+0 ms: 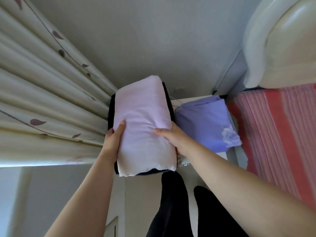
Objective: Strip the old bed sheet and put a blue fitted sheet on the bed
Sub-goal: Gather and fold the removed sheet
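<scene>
A folded pale lilac sheet [143,120] lies on top of a black box-like object [168,98] in the middle of the view. My left hand [113,139] grips its left side, thumb on top. My right hand [172,137] grips its right side, thumb across the cloth. To the right, a folded blue sheet [203,120] with a white flower print lies on a white bedside surface [222,155]. The bed [277,130] at the right shows a pink and red striped cover.
A cream curtain [44,89] with a leaf print hangs at the left, close to the black object. A padded cream headboard [280,43] stands at the upper right. My legs [179,207] in black clothing stand on the pale floor below.
</scene>
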